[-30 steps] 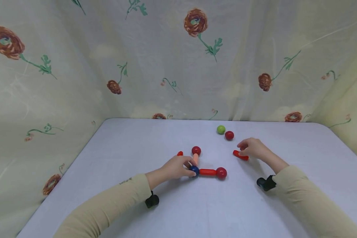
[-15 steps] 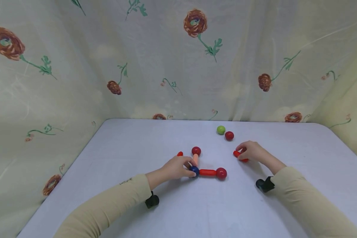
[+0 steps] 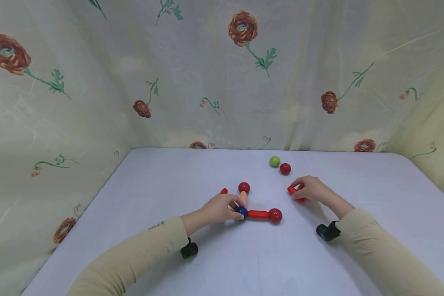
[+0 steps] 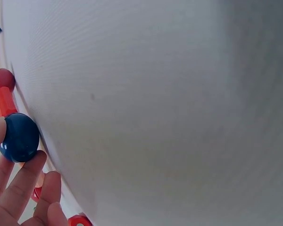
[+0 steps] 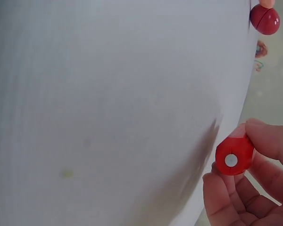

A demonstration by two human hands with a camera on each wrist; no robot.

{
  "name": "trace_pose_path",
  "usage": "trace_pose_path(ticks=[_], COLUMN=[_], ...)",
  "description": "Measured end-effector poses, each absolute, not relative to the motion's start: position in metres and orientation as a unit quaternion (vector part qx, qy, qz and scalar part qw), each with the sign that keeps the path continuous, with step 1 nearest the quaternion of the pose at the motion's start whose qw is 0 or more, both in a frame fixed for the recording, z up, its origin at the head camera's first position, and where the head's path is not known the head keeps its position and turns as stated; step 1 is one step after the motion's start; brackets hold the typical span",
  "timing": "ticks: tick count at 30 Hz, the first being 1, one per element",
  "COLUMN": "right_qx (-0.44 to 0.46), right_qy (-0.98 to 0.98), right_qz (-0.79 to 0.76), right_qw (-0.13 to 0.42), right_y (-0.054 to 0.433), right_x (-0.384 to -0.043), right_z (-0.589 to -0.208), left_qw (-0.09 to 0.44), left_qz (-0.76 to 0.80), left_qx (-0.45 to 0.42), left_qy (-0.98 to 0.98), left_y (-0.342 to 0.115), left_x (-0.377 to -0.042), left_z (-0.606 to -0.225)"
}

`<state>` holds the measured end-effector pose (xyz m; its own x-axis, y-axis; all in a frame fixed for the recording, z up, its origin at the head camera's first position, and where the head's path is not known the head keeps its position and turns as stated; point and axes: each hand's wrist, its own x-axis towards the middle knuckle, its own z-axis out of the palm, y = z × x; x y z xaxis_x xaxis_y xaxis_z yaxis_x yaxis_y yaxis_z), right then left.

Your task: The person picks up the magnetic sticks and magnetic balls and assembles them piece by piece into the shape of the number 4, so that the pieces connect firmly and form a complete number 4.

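Observation:
My left hand (image 3: pixel 222 207) grips a blue ball (image 3: pixel 242 213) between thumb and fingers; the left wrist view shows the blue ball (image 4: pixel 20 137) close up. From it a red rod (image 3: pixel 258 214) runs right to a red ball (image 3: pixel 275 216), and a peach rod (image 3: pixel 243 199) runs back to another red ball (image 3: pixel 244 187). In my right hand (image 3: pixel 312 190) a loose red rod (image 3: pixel 296 194) is pinched by thumb and fingers. Its faceted end with a pale round centre, on the red rod (image 5: pixel 235 153), faces the right wrist camera.
Toward the back of the white table (image 3: pixel 163 172) sit a green ball (image 3: pixel 275 161) and a red ball (image 3: pixel 285 168). Behind the left hand the tip of a further red rod (image 3: pixel 224 191) shows. A flowered curtain (image 3: pixel 192 74) hangs beyond the table's back edge.
My right hand has come down onto the loose red rod, taken hold of it and shifted it slightly left. The left hand and the joined pieces stay put.

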<state>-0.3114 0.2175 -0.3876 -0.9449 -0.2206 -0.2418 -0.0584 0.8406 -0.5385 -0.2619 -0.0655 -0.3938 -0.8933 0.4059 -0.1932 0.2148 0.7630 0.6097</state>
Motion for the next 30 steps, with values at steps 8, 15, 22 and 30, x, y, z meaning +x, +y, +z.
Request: trace_pose_path(ticks=[8, 15, 22, 30], right_qx=[-0.062, -0.045, -0.024, -0.009], right_qy=[0.933, 0.915, 0.891, 0.872], right_qz=[-0.323, -0.373, -0.426, -0.456], right_qw=[0.146, 0.148, 0.158, 0.177], right_y=[0.209, 0.199, 0.189, 0.178], right_x=[-0.305, -0.298, -0.296, -0.290], right_z=[-0.385, -0.385, -0.389, -0.389], left_qw=[0.155, 0.157, 0.155, 0.158], left_qz=[0.301, 0.299, 0.299, 0.298], left_qx=[0.172, 0.170, 0.173, 0.173], left_qy=[0.925, 0.926, 0.925, 0.925], left_y=[-0.066, -0.066, -0.065, -0.066], left_x=[-0.262, -0.262, -0.262, -0.263], left_z=[-0.394, -0.393, -0.394, -0.393])
